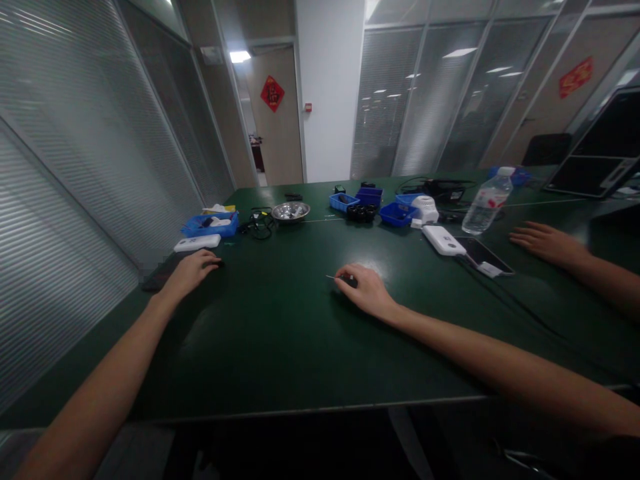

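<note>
Near the middle of the green table, my right hand (369, 288) has its fingers closed round a small screwdriver (351, 281). Its dark handle lies in the fingers, and a thin metal shaft points left from the fingertips. To the left, my left hand (191, 272) rests by a dark flat object (167, 270), partly over it. Its fingers are curled together, with a small dark bit at the fingertips that is too small to name. A white power bank (197, 243) lies just beyond that hand.
A blue tray (186, 231), a metal bowl (306, 215), cables (260, 227) and further blue trays (384, 212) stand along the back. On the right are a water bottle (483, 210), another white power bank (440, 239), a phone (484, 252) and another person's hand (550, 243).
</note>
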Demonstrator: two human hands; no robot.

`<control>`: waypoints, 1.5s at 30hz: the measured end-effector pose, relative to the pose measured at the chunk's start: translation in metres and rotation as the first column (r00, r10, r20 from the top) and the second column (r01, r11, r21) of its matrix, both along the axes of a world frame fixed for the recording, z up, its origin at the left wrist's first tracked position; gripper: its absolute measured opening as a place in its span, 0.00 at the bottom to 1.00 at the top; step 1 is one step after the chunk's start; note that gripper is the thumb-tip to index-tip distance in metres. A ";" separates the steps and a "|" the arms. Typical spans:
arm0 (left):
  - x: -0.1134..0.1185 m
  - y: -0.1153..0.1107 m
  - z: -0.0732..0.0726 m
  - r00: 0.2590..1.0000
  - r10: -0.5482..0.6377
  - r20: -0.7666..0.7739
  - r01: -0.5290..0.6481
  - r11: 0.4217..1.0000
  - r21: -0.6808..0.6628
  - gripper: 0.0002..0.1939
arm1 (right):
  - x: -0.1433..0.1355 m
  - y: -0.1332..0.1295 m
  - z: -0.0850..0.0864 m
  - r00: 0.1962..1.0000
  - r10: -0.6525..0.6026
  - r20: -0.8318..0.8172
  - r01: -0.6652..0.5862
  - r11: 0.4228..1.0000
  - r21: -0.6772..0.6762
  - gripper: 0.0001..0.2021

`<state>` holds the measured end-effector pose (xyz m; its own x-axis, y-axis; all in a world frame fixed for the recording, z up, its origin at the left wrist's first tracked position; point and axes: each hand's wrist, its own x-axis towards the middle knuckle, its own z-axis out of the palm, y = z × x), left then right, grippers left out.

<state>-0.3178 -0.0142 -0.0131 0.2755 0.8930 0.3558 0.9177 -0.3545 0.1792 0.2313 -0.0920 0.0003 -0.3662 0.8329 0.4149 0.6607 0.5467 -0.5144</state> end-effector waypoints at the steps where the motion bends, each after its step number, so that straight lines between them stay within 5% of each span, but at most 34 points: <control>1: 0.000 0.001 0.000 1.000 -0.008 0.010 0.008 1.000 -0.009 0.24 | 0.000 0.000 0.000 1.000 0.002 -0.001 -0.002 1.000 0.001 0.08; 25: 0.021 -0.013 0.011 0.995 0.093 0.021 -0.093 0.996 -0.003 0.20 | 0.002 0.000 0.002 0.999 0.032 0.009 -0.032 0.999 -0.023 0.10; 34: 0.031 -0.011 0.004 0.995 0.086 0.057 -0.087 0.996 0.004 0.21 | 0.000 -0.002 0.004 0.998 0.068 0.013 -0.068 0.997 -0.029 0.09; 39: 0.079 -0.015 0.012 0.974 0.001 0.226 0.007 0.999 -0.037 0.20 | 0.000 -0.004 0.004 0.995 0.086 0.043 -0.085 0.996 -0.025 0.08; 45: 0.211 -0.047 0.020 0.865 -0.213 0.455 0.346 0.909 -0.233 0.15 | -0.001 -0.008 0.006 0.984 0.176 0.033 -0.176 0.984 -0.004 0.07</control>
<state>-0.1070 -0.0615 0.0073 0.4177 0.8807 0.2235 0.6058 -0.4533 0.6539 0.2300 -0.1002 0.0063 -0.5203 0.7551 0.3989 0.5712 0.6550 -0.4948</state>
